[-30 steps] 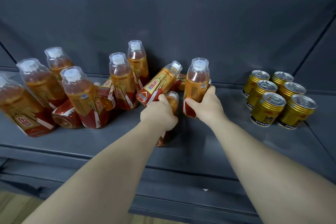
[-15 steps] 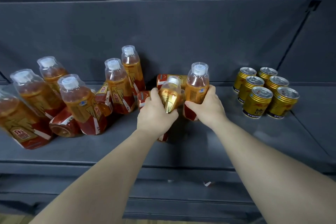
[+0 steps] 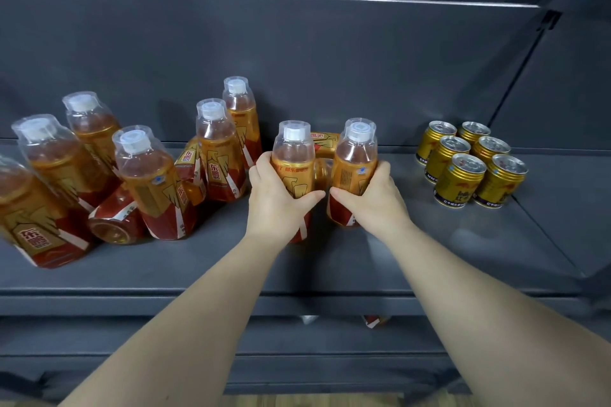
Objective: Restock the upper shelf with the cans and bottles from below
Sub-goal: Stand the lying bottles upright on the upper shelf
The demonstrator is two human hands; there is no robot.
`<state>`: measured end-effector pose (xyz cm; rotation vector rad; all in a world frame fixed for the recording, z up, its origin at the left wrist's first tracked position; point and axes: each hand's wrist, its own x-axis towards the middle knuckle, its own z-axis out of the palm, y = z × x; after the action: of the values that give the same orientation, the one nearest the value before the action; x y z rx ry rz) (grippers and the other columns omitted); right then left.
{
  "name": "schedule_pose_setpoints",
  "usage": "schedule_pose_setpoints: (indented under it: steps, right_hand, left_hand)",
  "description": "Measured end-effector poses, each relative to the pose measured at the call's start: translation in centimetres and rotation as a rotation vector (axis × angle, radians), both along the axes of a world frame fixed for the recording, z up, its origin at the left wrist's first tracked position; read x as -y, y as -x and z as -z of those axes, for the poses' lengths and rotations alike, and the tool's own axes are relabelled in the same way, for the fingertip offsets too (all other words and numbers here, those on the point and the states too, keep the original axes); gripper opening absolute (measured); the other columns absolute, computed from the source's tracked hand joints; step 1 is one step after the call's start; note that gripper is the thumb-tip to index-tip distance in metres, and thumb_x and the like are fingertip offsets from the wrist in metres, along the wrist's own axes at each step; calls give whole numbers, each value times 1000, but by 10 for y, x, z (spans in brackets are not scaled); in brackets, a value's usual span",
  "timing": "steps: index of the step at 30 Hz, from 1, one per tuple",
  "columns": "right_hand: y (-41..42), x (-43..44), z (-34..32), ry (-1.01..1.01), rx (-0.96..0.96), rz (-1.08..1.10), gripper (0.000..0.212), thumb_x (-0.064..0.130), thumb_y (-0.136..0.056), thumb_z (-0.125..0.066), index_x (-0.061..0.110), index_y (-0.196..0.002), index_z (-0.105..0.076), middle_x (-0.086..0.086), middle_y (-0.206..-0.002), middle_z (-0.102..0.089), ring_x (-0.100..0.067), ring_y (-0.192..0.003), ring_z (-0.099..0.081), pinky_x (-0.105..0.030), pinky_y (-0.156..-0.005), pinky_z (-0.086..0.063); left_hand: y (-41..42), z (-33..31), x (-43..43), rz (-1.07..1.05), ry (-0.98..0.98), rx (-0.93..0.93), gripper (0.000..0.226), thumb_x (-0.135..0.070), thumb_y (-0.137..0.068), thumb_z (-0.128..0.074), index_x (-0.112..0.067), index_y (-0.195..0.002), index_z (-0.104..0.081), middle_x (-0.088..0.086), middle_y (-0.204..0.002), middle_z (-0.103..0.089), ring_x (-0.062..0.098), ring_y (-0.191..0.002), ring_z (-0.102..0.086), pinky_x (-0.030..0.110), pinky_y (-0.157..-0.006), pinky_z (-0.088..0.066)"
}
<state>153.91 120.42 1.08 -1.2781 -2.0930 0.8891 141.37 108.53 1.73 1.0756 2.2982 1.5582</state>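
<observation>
first, at left: tea bottles (image 3: 145, 182) upright on the upper shelf (image 3: 429, 258), with a toppled bottle (image 3: 115, 225) lying among them. at centre: left hand (image 3: 277, 198) curled round the left-held bottle (image 3: 294, 158), upright, base hidden by the hand; right hand (image 3: 370, 198) wrapped round the right-held bottle (image 3: 357, 158), upright, just beside it. behind the pair: a lying bottle (image 3: 325, 142). at right: six gold cans (image 3: 459, 178), grouped, well apart from both hands. judged well advanced: cans up, most bottles up. left to do: righting the fallen ones and fetching the remaining item (image 3: 375, 320) glimpsed below the shelf edge.
</observation>
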Motion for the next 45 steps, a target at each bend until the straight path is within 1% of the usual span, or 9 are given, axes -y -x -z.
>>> schedule_pose_setpoints:
  steps: [5, 10, 13, 20, 25, 31, 38, 41, 45]
  right_hand:
    - [1, 1, 6, 36, 3, 0, 88, 52, -74, -81, 24, -140, -30, 0, -136, -46, -22, -126, -48, -48, -98, -52]
    - [-4, 3, 13, 142, -86, -74, 88, 30, -80, -80, 28, -146, -20, 7, -128, -47, -16, -117, -50, -32, -91, -47]
    - [-5, 4, 13, 139, -89, -80, 87, 25, -83, -79, 28, -146, -19, 5, -132, -49, -16, -117, -50, -32, -94, -47]
    - [-2, 10, 17, 46, -91, -8, 83, 33, -78, -84, 24, -139, -28, 6, -127, -47, -11, -107, -46, -28, -82, -43]
    - [-5, 14, 18, 22, -42, 20, 89, 43, -72, -86, 23, -139, -30, 1, -132, -47, -19, -119, -50, -37, -93, -48]
    - [-11, 15, 17, 57, 7, 10, 88, 37, -77, -85, 24, -143, -29, 0, -139, -45, -22, -128, -48, -42, -101, -49]
    - [-10, 17, 17, 47, 26, 41, 82, 45, -74, -84, 21, -135, -34, 1, -131, -46, -21, -125, -48, -46, -101, -50]
    - [-6, 17, 14, 84, -37, 31, 77, 47, -74, -83, 24, -128, -33, 7, -121, -45, -17, -120, -49, -38, -96, -50]
    - [-1, 19, 12, 130, -128, 20, 75, 39, -81, -80, 23, -134, -30, 10, -117, -46, -10, -107, -48, -29, -88, -45]
  left_hand:
    - [-2, 10, 6, 69, -2, 66, 102, -36, -74, -86, -30, -147, -16, -8, -142, -43, 13, -129, -47, 35, -103, -48]
    - [-3, 15, 15, 99, 5, 72, 106, -40, -73, -86, -31, -150, -13, -10, -146, -40, 14, -133, -44, 38, -107, -45]
    - [0, 17, 25, 132, 14, 71, 109, -38, -73, -87, -34, -150, -11, -10, -147, -39, 13, -133, -43, 38, -108, -45]
    - [4, 26, 36, 197, 121, 86, 104, -29, -81, -82, -33, -152, -7, -9, -144, -41, 15, -133, -44, 28, -100, -41]
    - [1, 24, 28, 139, 110, 33, 99, -32, -77, -85, -28, -149, -17, -7, -141, -46, 17, -131, -47, 34, -103, -44]
    - [6, 24, 21, 84, 105, 64, 104, -33, -74, -86, -28, -150, -15, -5, -144, -44, 20, -133, -46, 43, -107, -45]
    - [4, 30, 19, 49, 97, 46, 106, -34, -71, -88, -27, -149, -18, -4, -145, -44, 20, -134, -46, 41, -107, -44]
    - [8, 25, 15, 39, 113, 19, 107, -36, -71, -88, -25, -150, -18, -3, -147, -42, 20, -136, -44, 42, -108, -43]
    - [11, 26, 11, 26, 138, 18, 107, -38, -70, -88, -25, -150, -18, -3, -148, -41, 22, -136, -44, 45, -109, -44]
